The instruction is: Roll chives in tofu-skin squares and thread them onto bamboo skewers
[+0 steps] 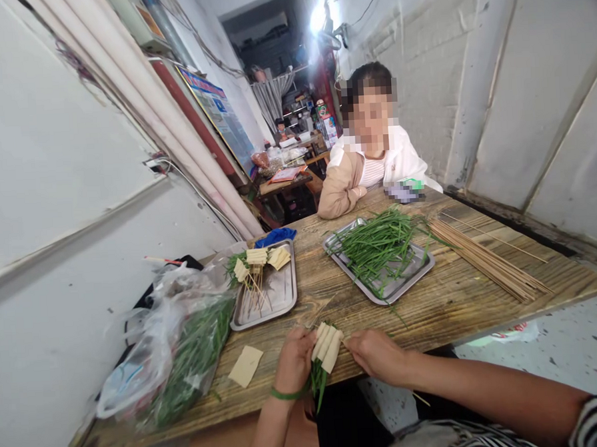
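Note:
My left hand (294,358) is closed around a bundle of pale tofu-skin rolls (327,345) with green chives sticking out below, at the near edge of the wooden table (433,310). A green band sits on that wrist. My right hand (378,354) is closed in a pinch just right of the rolls, touching their end; a thin skewer seems to run from it. A loose tofu-skin sheet (245,366) lies to the left of my left hand.
A steel tray (277,298) holds finished skewered rolls. Another tray (406,274) holds loose chives. Bamboo skewers (485,260) lie at right. A plastic bag of greens (185,349) sits at left. A person sits across the table.

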`<state>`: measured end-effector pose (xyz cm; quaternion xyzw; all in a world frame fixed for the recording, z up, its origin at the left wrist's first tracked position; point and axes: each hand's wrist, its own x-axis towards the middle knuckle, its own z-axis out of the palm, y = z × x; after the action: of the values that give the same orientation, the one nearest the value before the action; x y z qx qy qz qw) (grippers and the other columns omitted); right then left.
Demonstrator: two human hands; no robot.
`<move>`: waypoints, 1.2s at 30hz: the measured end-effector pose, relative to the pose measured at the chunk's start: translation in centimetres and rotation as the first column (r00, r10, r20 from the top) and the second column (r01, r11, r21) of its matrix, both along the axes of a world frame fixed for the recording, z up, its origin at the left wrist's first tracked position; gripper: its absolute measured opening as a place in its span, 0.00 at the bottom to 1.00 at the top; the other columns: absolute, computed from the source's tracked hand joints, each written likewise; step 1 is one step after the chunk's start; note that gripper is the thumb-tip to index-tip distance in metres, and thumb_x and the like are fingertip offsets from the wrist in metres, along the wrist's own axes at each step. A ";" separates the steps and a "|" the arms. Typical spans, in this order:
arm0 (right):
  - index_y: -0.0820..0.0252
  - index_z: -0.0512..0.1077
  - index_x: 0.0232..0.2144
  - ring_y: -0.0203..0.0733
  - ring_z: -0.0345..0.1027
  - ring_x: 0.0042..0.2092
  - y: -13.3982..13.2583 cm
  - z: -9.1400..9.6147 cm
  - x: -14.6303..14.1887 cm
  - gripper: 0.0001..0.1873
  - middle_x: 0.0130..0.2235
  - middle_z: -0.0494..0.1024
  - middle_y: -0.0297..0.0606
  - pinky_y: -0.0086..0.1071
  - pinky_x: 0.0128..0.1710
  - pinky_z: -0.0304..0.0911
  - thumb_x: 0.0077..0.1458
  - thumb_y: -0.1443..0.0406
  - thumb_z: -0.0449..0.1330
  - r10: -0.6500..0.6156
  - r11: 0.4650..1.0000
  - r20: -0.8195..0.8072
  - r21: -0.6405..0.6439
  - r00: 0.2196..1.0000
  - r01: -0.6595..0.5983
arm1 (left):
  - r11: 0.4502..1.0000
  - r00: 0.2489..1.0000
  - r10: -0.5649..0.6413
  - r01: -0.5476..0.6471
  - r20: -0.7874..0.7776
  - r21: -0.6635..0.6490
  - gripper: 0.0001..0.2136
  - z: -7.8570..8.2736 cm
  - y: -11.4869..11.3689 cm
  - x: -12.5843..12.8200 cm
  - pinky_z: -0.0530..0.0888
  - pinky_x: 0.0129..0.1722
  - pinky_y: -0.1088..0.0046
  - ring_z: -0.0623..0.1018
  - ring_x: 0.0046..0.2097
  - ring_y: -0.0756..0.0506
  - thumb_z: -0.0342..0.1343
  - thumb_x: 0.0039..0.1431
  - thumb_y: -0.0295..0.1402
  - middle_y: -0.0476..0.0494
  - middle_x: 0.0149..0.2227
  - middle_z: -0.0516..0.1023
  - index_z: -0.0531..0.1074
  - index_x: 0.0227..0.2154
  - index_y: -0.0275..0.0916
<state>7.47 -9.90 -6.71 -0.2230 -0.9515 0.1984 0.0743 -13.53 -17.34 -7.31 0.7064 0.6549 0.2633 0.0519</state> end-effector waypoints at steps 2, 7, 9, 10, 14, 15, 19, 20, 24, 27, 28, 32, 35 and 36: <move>0.64 0.72 0.31 0.39 0.68 0.33 0.3 0.0 -0.4 0.10 0.32 0.76 0.43 0.28 0.31 0.54 0.56 0.72 0.50 0.002 1.000 0.020 0.021 1.000 -0.002 | 0.999 0.999 0.002 0.000 0.035 -0.049 0.15 0.4 -0.2 0.1 0.67 0.30 0.73 0.70 0.30 0.48 0.44 0.62 0.33 0.45 0.26 0.71 0.74 0.26 0.39; 0.64 0.72 0.35 0.38 0.67 0.32 1.9 0.0 -0.7 0.11 0.34 0.76 0.42 0.28 0.29 0.54 0.58 0.71 0.49 0.038 0.993 0.051 0.106 0.998 -0.043 | 0.998 0.994 0.054 -0.051 0.092 -0.036 0.13 0.0 -1.0 0.5 0.72 0.35 0.71 0.74 0.34 0.47 0.45 0.62 0.31 0.44 0.31 0.75 0.75 0.36 0.40; 0.64 0.72 0.37 0.37 0.66 0.31 3.1 0.2 -0.8 0.12 0.35 0.75 0.42 0.28 0.29 0.53 0.59 0.70 0.48 0.069 0.981 0.055 0.176 0.996 -0.078 | 0.987 0.984 0.145 -0.151 0.102 0.058 0.12 -0.9 -1.0 0.7 0.74 0.40 0.68 0.76 0.38 0.46 0.47 0.60 0.31 0.42 0.35 0.77 0.75 0.39 0.39; 0.63 0.72 0.37 0.37 0.66 0.31 3.7 0.2 -0.8 0.12 0.35 0.75 0.41 0.28 0.28 0.53 0.60 0.70 0.48 0.084 0.974 0.059 0.207 0.995 -0.095 | 0.974 0.976 0.190 -0.201 0.108 0.101 0.12 -1.4 -1.0 0.8 0.74 0.42 0.66 0.76 0.39 0.45 0.48 0.59 0.31 0.42 0.37 0.78 0.75 0.40 0.39; 0.62 0.71 0.37 0.36 0.65 0.31 5.4 0.0 -0.7 0.14 0.34 0.73 0.39 0.28 0.28 0.52 0.62 0.67 0.46 0.147 0.944 0.076 0.287 0.986 -0.163 | 0.928 0.944 0.304 -0.324 0.129 0.184 0.11 -2.7 -0.9 2.0 0.74 0.44 0.65 0.77 0.40 0.45 0.49 0.59 0.32 0.42 0.38 0.79 0.76 0.37 0.39; 0.62 0.71 0.38 0.36 0.65 0.30 5.5 -0.1 -0.6 0.14 0.35 0.73 0.39 0.28 0.27 0.52 0.62 0.67 0.46 0.159 0.936 0.077 0.306 0.984 -0.175 | 0.919 0.937 0.322 -0.343 0.133 0.196 0.11 -2.8 -1.0 2.3 0.74 0.44 0.65 0.77 0.40 0.45 0.48 0.60 0.32 0.41 0.38 0.79 0.76 0.37 0.39; 0.64 0.68 0.44 0.36 0.65 0.30 5.0 -0.4 -0.2 0.13 0.37 0.72 0.41 0.30 0.27 0.53 0.61 0.68 0.46 0.161 0.919 0.074 0.354 0.984 -0.177 | 0.903 0.924 0.360 -0.380 0.130 0.201 0.15 -2.3 -1.4 2.9 0.74 0.45 0.66 0.77 0.40 0.45 0.46 0.61 0.36 0.40 0.39 0.79 0.78 0.35 0.38; 0.64 0.68 0.44 0.37 0.65 0.30 4.8 -0.4 -0.2 0.13 0.38 0.72 0.41 0.30 0.27 0.54 0.61 0.68 0.47 0.155 0.920 0.077 0.352 0.985 -0.172 | 0.914 0.929 0.351 -0.367 0.119 0.171 0.16 -1.9 -1.4 2.9 0.74 0.45 0.66 0.78 0.40 0.45 0.46 0.61 0.38 0.39 0.38 0.79 0.78 0.35 0.38; 0.64 0.68 0.44 0.38 0.67 0.32 4.4 -0.1 -0.2 0.13 0.38 0.71 0.42 0.30 0.28 0.56 0.60 0.69 0.47 0.141 0.932 0.096 0.323 0.985 -0.165 | 0.940 0.941 0.337 -0.334 0.036 -0.074 0.20 0.4 -1.1 3.3 0.73 0.45 0.66 0.78 0.42 0.43 0.44 0.61 0.43 0.39 0.38 0.80 0.79 0.34 0.38; 0.65 0.68 0.42 0.38 0.67 0.33 4.4 0.0 -0.4 0.12 0.38 0.72 0.43 0.30 0.30 0.58 0.60 0.70 0.47 0.138 0.940 0.103 0.300 0.985 -0.163 | 0.869 0.881 0.469 -0.474 -0.070 -0.145 0.19 1.4 -0.7 4.6 0.72 0.46 0.64 0.78 0.44 0.40 0.50 0.57 0.46 0.36 0.40 0.80 0.78 0.37 0.36; 0.65 0.68 0.42 0.38 0.67 0.33 4.4 0.0 -0.4 0.12 0.38 0.72 0.43 0.31 0.30 0.58 0.60 0.69 0.47 0.138 0.940 0.100 0.299 0.985 -0.162 | 0.839 0.850 0.519 -0.527 -0.095 -0.132 0.19 1.4 -0.6 5.1 0.72 0.45 0.64 0.78 0.45 0.38 0.52 0.56 0.45 0.35 0.42 0.80 0.77 0.40 0.35; 0.65 0.69 0.40 0.40 0.68 0.34 4.5 0.0 -0.2 0.11 0.37 0.72 0.42 0.32 0.27 0.58 0.59 0.69 0.48 0.148 0.928 0.075 0.334 0.986 -0.165 | 0.822 0.816 0.566 -0.569 -0.116 0.003 0.20 -0.3 -0.6 6.5 0.74 0.43 0.64 0.78 0.45 0.39 0.53 0.56 0.41 0.34 0.45 0.78 0.71 0.49 0.35; 0.65 0.69 0.38 0.42 0.69 0.33 4.4 -0.1 -0.1 0.10 0.36 0.72 0.40 0.32 0.25 0.58 0.58 0.70 0.49 0.142 0.923 0.066 0.352 0.988 -0.156 | 0.857 0.846 0.512 -0.489 -0.150 0.165 0.16 -2.4 -1.0 6.6 0.73 0.46 0.61 0.77 0.48 0.39 0.49 0.59 0.40 0.35 0.47 0.77 0.74 0.43 0.38; 0.64 0.70 0.38 0.42 0.69 0.33 4.2 -0.1 -0.1 0.10 0.36 0.72 0.40 0.32 0.25 0.58 0.57 0.69 0.50 0.139 0.924 0.062 0.352 0.988 -0.152 | 0.859 0.850 0.502 -0.467 -0.162 0.212 0.16 -3.1 -1.3 6.4 0.73 0.47 0.60 0.76 0.50 0.39 0.48 0.60 0.40 0.35 0.48 0.76 0.74 0.44 0.39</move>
<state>7.37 -5.67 -6.78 -0.1383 -0.9868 0.0239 0.0814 -7.16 -18.60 -10.42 0.5435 0.7899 0.2445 -0.1446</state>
